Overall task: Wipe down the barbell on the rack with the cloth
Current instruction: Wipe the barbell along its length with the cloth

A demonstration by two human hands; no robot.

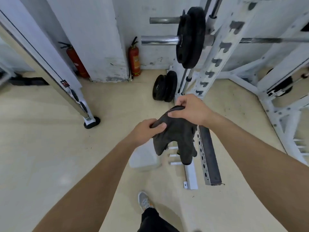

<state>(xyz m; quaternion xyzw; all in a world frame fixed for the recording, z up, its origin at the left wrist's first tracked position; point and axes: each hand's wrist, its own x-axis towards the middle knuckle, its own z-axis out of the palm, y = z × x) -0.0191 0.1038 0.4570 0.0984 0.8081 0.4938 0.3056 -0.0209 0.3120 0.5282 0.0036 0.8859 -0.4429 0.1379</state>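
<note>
Two hands on one cloth (175, 136) — left hand (147, 129) and right hand (190, 111) each pinch its top edge, likely bunching it for wiping. Barbell (160, 40) sits on the rack (217, 64), above the cloth and apart, untouched. Plate (190, 37) blocks part of the bar; spare plates (164, 87) lean at the rack's foot.
</note>
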